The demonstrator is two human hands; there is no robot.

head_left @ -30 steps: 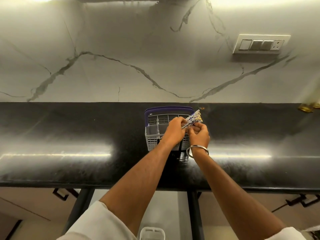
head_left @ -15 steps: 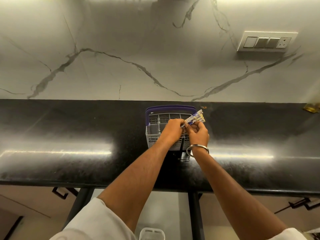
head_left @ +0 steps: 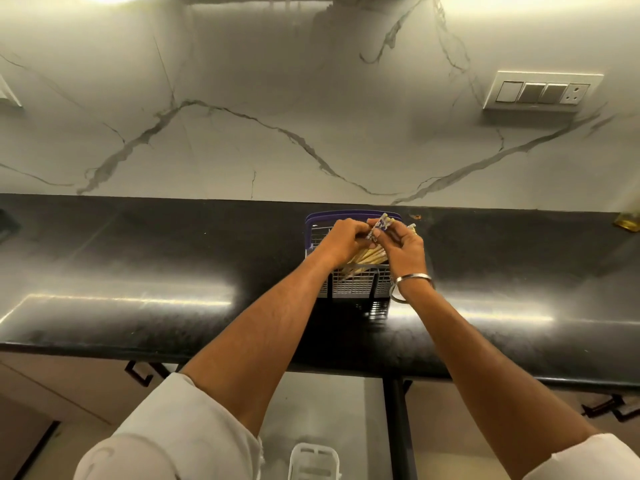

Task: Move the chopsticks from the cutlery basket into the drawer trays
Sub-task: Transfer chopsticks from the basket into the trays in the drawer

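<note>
Nearest the camera, at six o'clock, two white sleeves [head_left: 180, 431] frame a pale plastic rim [head_left: 314, 460] that pokes up from the bottom edge; what it belongs to cannot be told. Dark cabinet handles [head_left: 140, 374] show under the front edge of the black worktop [head_left: 138, 271], one at eight o'clock and another at four o'clock. Both forearms reach forward over the worktop toward its back edge, the right wrist wearing a metal bangle [head_left: 412, 284]. Just past them, at twelve o'clock from the arms, the grey cutlery basket [head_left: 353, 289] with a purple rim stands on the worktop close to the wall. The left hand [head_left: 341, 239] and the right hand [head_left: 403, 245] meet above the basket, fingers of both curled round a bundle of chopsticks [head_left: 367, 256]. Pale lower ends of the bundle slant down to seven o'clock into the basket, while the blue-patterned tops stick out between the two hands at one o'clock. Beyond, a white marble wall [head_left: 277, 98] with grey veins rises, carrying a switch plate [head_left: 542, 91] at two o'clock. A yellowish object [head_left: 628, 221] sits at the worktop's far right edge, mostly cut off.
</note>
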